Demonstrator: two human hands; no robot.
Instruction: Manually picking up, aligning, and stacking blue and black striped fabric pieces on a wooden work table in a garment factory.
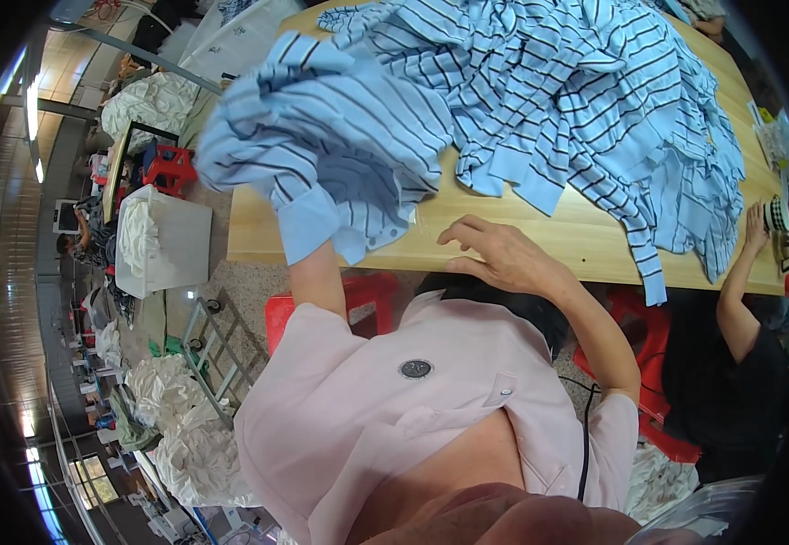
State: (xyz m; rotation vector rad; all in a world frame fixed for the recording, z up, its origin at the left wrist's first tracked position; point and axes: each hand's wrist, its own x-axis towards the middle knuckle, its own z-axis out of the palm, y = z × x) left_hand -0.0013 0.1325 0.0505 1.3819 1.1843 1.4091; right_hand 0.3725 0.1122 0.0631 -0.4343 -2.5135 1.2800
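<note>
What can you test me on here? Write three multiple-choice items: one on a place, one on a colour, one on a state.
1. Where does the right hand rest?
A. on the near edge of the wooden table
B. on a red stool
C. inside the white bin

2. What colour are the piled striped shirts?
A. red with white stripes
B. light blue with dark stripes
C. plain green

3. What is the state of the left hand?
A. flat on the floor
B. hidden in a lifted striped shirt
C. holding scissors

Answers: 1 A, the fingers spread on the table's edge. 2 B, every shirt in the heap is pale blue with dark lines. 3 B, the forearm rises into the shirt's folds, which cover the hand.
</note>
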